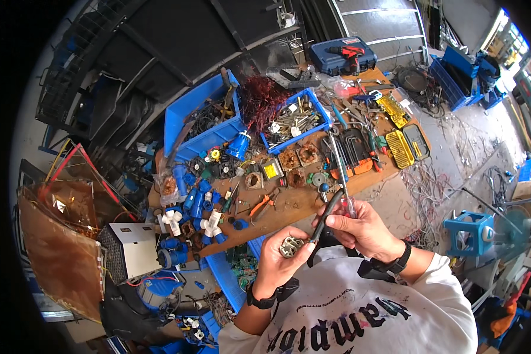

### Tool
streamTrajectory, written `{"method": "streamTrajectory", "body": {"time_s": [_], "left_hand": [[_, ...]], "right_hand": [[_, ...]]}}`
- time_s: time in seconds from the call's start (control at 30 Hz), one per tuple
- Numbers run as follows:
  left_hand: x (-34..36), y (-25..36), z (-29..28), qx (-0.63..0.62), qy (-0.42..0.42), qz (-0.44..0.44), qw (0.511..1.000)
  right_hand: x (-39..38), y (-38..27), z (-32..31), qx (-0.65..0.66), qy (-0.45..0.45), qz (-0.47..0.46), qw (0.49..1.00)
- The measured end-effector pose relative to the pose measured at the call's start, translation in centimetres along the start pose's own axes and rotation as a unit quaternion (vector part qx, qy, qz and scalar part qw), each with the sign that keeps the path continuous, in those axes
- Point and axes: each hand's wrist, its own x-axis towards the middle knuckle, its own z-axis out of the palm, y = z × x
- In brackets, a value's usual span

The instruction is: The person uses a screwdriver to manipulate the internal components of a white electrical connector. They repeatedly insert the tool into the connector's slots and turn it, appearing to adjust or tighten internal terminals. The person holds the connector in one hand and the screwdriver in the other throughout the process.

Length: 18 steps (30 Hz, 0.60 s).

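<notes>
My left hand (279, 262) is closed around a pale connector piece (291, 246) with several round terminals, near my chest. A thick black cable (324, 221) runs up and right from beside that piece, and my left thumb rests at its lower end. My right hand (369, 230) is closed on a screwdriver (350, 207) with a clear red handle, its long metal shaft pointing away over the bench. The right thumb also presses toward the cable. Whether the cable is joined to the connector, I cannot tell.
The wooden workbench (295, 203) bears orange-handled pliers (264, 205), blue fittings (200, 200), a hex key set (355, 147) and yellow bit cases (400, 148). Blue bins (209, 141) and a drill (351, 53) on its case stand farther back. A blue stool (469, 233) is at right.
</notes>
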Motion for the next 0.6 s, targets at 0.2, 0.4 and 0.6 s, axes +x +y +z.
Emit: {"method": "streamTrajectory", "body": {"time_s": [0.2,0.4,0.6], "left_hand": [[-0.3,0.9,0.0,-0.024,-0.013,-0.002,1.0],[-0.5,0.8,-0.6,-0.096,-0.028,-0.027,0.995],[-0.8,1.1,-0.7,-0.115,-0.007,-0.018,0.993]], "right_hand": [[0.0,-0.3,0.7,-0.029,0.013,-0.01,0.999],[0.4,-0.5,1.2,-0.012,0.017,-0.007,1.0],[0.9,-0.2,1.2,0.028,0.009,-0.007,1.0]]}}
